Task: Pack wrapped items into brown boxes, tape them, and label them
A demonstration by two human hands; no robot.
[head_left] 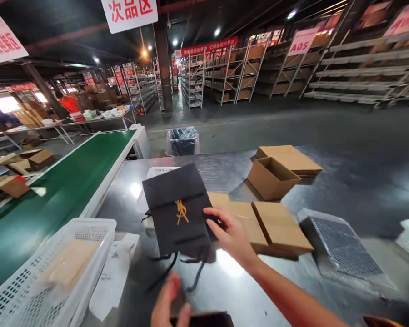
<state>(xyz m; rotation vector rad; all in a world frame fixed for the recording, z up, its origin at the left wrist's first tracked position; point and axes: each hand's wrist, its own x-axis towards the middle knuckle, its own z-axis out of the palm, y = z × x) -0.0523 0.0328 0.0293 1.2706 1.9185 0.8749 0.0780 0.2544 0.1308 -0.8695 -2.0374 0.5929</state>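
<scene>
A black pouch (167, 200) with a gold monogram and dangling black cords is held up over the metal table. My right hand (230, 234) pinches its right edge between thumb and fingers. Below the pouch, near the bottom edge of the picture, is my left hand (170, 302), somewhat blurred, its fingers apart beside a dark object (211, 319) that is cut off by the frame. Whether that hand touches the dark object is unclear. Behind the pouch, a white basket (162, 170) is partly hidden.
Flat cardboard boxes (282, 227) and an open carton (274, 179) lie right of the pouch, near a bubble-wrapped item (347, 245). At left are a white basket (104, 223), a paper sheet (113, 277) and a green conveyor (71, 172). A lined bin (183, 141) stands beyond the table.
</scene>
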